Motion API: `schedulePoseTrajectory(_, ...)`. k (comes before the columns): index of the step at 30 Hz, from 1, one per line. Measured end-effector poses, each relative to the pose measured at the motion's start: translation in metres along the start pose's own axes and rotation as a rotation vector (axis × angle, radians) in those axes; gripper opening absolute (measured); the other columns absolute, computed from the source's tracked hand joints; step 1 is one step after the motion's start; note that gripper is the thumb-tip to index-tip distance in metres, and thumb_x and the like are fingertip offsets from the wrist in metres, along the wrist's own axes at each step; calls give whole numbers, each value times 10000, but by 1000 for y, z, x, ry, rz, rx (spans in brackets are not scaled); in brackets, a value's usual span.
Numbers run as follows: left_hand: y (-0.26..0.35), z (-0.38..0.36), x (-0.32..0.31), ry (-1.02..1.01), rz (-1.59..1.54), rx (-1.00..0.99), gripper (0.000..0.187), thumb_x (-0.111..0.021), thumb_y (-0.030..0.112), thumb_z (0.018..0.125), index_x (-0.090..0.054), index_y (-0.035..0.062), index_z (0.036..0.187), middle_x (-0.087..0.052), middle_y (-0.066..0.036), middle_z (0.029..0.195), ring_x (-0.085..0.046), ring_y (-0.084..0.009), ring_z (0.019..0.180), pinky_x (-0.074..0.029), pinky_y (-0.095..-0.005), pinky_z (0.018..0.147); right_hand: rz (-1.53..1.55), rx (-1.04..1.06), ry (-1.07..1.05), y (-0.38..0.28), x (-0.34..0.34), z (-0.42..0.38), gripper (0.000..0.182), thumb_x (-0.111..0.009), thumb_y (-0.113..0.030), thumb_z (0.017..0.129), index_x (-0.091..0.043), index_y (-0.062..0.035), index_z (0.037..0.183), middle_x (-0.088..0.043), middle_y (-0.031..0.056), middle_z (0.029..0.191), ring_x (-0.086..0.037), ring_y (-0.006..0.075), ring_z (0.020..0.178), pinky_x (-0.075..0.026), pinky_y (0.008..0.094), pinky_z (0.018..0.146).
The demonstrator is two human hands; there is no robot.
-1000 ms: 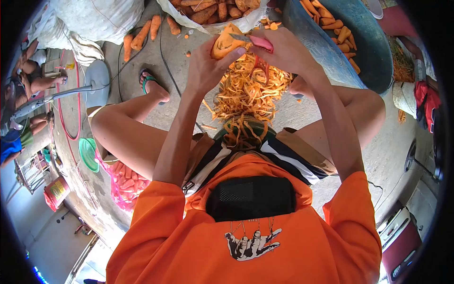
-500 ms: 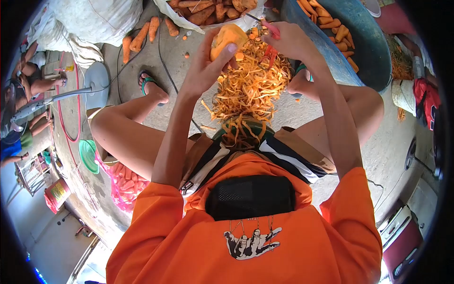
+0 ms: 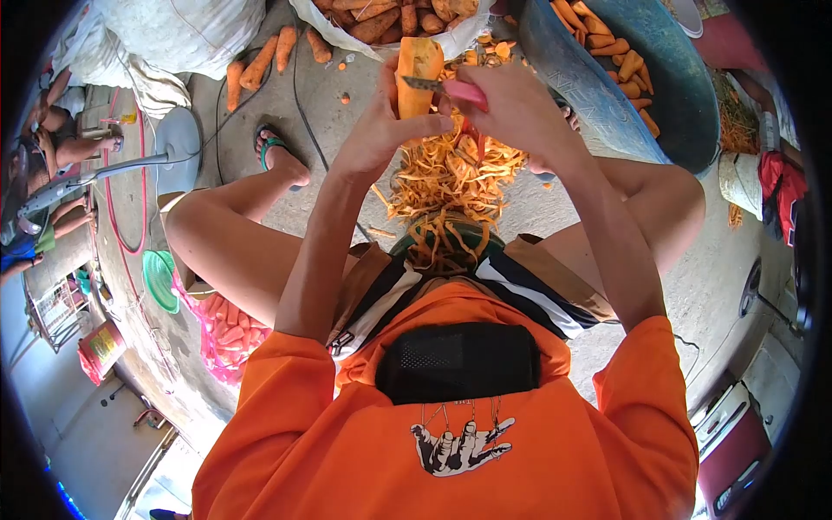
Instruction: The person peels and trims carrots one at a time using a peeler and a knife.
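Wrapped round a thick orange carrot piece (image 3: 419, 65), my left hand (image 3: 374, 130) holds it upright above a heap of orange peelings (image 3: 459, 182). My right hand (image 3: 511, 104) grips a small knife (image 3: 464, 92) with a pink handle, its blade lying across the face of the piece. Something red shows below my right fingers, partly hidden by them. The peelings spread between my feet and over a dark green container (image 3: 433, 238) close to my lap.
A white sack of unpeeled carrots (image 3: 373, 24) stands ahead. Peeled carrots lie in a blue tub (image 3: 672, 82) at the right. Loose carrots (image 3: 258, 65), a fan (image 3: 178, 147), a green basin (image 3: 160, 279) and a pink bag (image 3: 227, 334) are at the left, with other people beyond.
The carrot piece is now upright. My right hand has moved left and closer to it, bringing the knife blade across its face.
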State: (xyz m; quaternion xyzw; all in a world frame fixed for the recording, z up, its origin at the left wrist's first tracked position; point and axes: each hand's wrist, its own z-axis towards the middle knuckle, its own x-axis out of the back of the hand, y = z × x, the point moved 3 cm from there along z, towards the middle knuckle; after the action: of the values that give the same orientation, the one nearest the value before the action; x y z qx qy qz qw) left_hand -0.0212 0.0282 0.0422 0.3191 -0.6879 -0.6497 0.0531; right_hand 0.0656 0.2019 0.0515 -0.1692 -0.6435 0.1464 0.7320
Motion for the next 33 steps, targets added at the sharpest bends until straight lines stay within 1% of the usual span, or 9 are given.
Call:
schedulePoseTrajectory(3, -3, 0, 0, 83, 40, -8, 972, -885, 134, 755, -246, 9, 1478, -612, -110, 1170, -627, -191, 1113, -490, -335, 997, 31, -34, -62, -5, -3, 0, 181, -709, -201, 837, -665, -79, 965, -697, 154, 818, -691, 380, 824, -547, 491, 742)
schedulePoseTrajectory(7, -12, 5, 6, 155, 36, -18, 1044, -941, 211, 727, -241, -37, 1460, -561, -162, 1279, -611, -232, 1192, -482, -353, 1039, 7, -40, -44, -2, -5, 1, 180, -709, -179, 823, -673, -81, 970, -699, 158, 820, -693, 380, 830, -552, 491, 743)
schedulePoseTrajectory(14, -14, 4, 8, 206, 52, 28, 1026, -937, 242, 743, -249, -47, 1448, -594, -167, 1225, -619, -230, 1179, -500, -347, 1013, 41, -25, -129, -8, -15, 4, 194, -717, -171, 819, -676, -84, 987, -697, 162, 815, -696, 384, 825, -557, 494, 721)
schedulePoseTrajectory(20, -23, 7, 13, 213, 76, 45, 935, -833, 103, 734, -251, -32, 1453, -596, -127, 1144, -621, -188, 1046, -519, -312, 894, -99, -105, -69, 4, -25, 8, 208, -724, -172, 818, -681, -78, 999, -702, 156, 812, -708, 371, 823, -567, 492, 719)
schedulePoseTrajectory(22, -21, 5, 10, 231, 38, 63, 720, -643, 12, 784, -322, 30, 1428, -537, -56, 942, -493, -127, 726, -402, -288, 655, -115, -118, -46, 9, -30, 11, 186, -714, -180, 830, -685, -67, 974, -701, 161, 807, -715, 360, 812, -574, 491, 719)
schedulePoseTrajectory(25, -18, 5, 8, 197, -10, 68, 706, -610, 37, 790, -327, 36, 1437, -514, -38, 884, -458, -123, 704, -376, -285, 648, -170, -97, 12, 19, -32, 14, 195, -715, -190, 835, -683, -72, 987, -701, 153, 809, -716, 360, 820, -574, 492, 716)
schedulePoseTrajectory(29, -15, -1, 12, 98, -77, 88, 704, -625, 55, 815, -331, 51, 1454, -494, -21, 848, -443, -112, 696, -368, -280, 642, -153, -43, 48, 21, -23, 15, 201, -725, -203, 836, -684, -100, 1004, -704, 141, 813, -715, 358, 825, -572, 489, 703)
schedulePoseTrajectory(31, -12, -1, 16, 53, -210, 150, 761, -748, 92, 789, -339, 34, 1428, -580, -53, 1073, -569, -133, 890, -464, -253, 710, -146, -40, 25, 19, -17, 14, 200, -727, -207, 837, -685, -110, 1007, -705, 138, 814, -715, 357, 826, -571, 489, 698)
schedulePoseTrajectory(33, -10, 2, 12, 66, -154, 126, 757, -759, 99, 791, -355, 36, 1428, -583, -49, 1079, -576, -136, 915, -471, -257, 743, -149, -42, 34, 15, -15, 14, 208, -732, -211, 837, -689, -120, 1018, -709, 138, 822, -717, 355, 839, -571, 487, 693)
